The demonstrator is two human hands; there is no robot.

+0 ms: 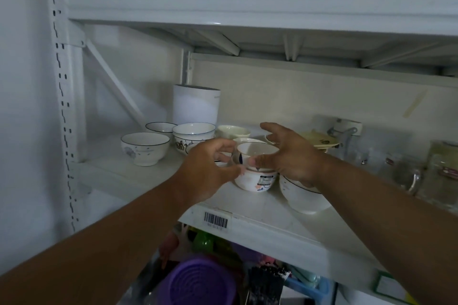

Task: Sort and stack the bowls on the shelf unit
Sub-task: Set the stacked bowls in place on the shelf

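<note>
Two hands meet at the centre of the middle shelf [260, 213], on either side of a small bowl [256, 152] that sits nested in a patterned bowl [255, 179]. The left hand [208, 171], at 9 o'clock from the pair, has its fingers curled toward the small bowl's side, and the right hand [290, 156], at 3 o'clock, has its thumb against the rim while the other fingers spread loosely above; whether either hand truly grips the bowl or only touches it I cannot tell. The step in hand looks like seating this small bowl into the one beneath it, or lifting the pair as a stack. At 4 o'clock of the pair stands a larger blue-rimmed bowl [304, 198], partly under the right wrist. At 10 o'clock stands a short stack of blue-rimmed bowls [193, 136], with a single bowl [145, 148] further left and a cream bowl [234, 131] behind, in front of a white canister [195, 105]. The next move probably calls for matching like sizes, keeping each bowl level as it is lowered, and minding the crowded neighbours.
</note>
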